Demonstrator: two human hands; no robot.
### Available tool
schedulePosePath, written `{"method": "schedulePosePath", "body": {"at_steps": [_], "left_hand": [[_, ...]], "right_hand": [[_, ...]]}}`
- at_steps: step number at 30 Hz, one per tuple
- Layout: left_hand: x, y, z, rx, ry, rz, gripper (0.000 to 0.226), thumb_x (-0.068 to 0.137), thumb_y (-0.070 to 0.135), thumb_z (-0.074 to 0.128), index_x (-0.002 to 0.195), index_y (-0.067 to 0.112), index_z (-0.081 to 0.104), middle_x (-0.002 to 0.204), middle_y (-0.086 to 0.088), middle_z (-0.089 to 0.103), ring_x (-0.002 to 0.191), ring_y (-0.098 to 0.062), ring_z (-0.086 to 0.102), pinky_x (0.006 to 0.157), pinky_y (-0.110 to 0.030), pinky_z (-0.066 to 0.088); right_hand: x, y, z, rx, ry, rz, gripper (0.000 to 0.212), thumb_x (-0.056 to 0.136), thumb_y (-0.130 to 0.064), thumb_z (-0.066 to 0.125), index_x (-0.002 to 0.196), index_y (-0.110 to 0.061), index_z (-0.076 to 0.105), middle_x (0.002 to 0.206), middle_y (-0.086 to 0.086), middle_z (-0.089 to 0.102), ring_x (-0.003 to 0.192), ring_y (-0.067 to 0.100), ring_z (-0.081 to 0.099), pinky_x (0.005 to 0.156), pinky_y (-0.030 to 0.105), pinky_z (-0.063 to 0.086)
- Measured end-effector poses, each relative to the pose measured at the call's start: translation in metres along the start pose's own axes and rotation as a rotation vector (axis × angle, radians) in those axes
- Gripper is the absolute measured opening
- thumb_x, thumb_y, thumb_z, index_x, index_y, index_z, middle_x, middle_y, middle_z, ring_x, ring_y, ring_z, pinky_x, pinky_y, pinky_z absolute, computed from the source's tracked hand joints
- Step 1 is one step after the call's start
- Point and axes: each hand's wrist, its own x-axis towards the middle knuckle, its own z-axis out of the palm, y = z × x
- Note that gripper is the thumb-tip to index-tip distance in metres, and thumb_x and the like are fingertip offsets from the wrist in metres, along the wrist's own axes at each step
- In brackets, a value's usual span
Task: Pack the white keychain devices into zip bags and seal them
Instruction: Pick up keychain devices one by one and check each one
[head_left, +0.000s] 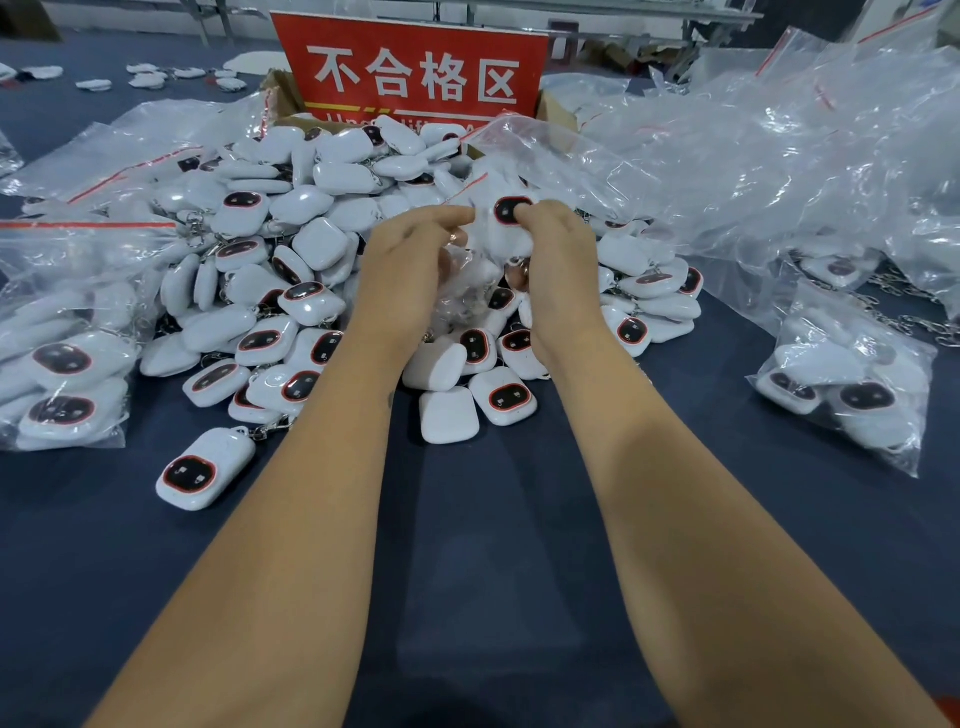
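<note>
Keychain devices lie heaped on the dark tabletop as I work a zip bag above the pile.

My left hand pinches the bag's crumpled plastic with curled fingers; my right hand grips one white device through the bag, thumb against its dark face. Filled bags sit to the left and right, loose empty bags pile up on the right, and a red sign stands behind the heap.
</note>
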Motion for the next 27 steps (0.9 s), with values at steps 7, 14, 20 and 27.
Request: {"method": "schedulePosePath", "body": {"at_steps": [7,14,20,27], "left_hand": [[-0.003,-0.005,0.004,0.271,-0.083,0.196,0.050,0.082,0.005,0.072,0.129,0.020,0.062,0.109,0.003,0.057,0.069,0.002,0.047,0.071,-0.011,0.046],[-0.003,-0.006,0.008,0.385,-0.067,0.272,0.056,0.078,0.013,0.079,0.130,0.017,0.059,0.107,0.003,0.052,0.067,0.001,0.044,0.067,-0.006,0.039],[-0.004,-0.008,0.007,0.362,-0.045,0.259,0.038,0.075,0.019,0.080,0.107,0.015,0.061,0.106,-0.005,0.056,0.075,-0.009,0.049,0.071,-0.021,0.044],[-0.006,-0.005,0.006,0.346,-0.035,0.289,0.037,0.075,0.014,0.077,0.105,0.028,0.061,0.094,0.010,0.050,0.068,-0.001,0.042,0.066,-0.011,0.035]], "right_hand": [[-0.002,-0.013,0.003,0.218,-0.009,-0.138,0.010,0.102,-0.014,0.052,0.096,-0.012,0.059,0.091,0.009,0.067,0.077,0.027,0.069,0.080,0.035,0.055],[-0.008,-0.015,0.004,0.109,-0.130,-0.312,0.013,0.096,-0.002,0.059,0.104,-0.013,0.060,0.094,-0.005,0.069,0.095,0.007,0.067,0.092,0.024,0.053],[-0.014,-0.009,0.006,-0.270,-0.072,-0.355,0.017,0.090,-0.020,0.067,0.094,-0.036,0.063,0.115,-0.004,0.063,0.121,0.020,0.052,0.107,0.041,0.041],[-0.012,-0.007,0.005,-0.366,-0.018,-0.394,0.013,0.087,-0.023,0.071,0.094,-0.032,0.065,0.106,-0.009,0.055,0.111,0.016,0.051,0.102,0.036,0.042]]}}
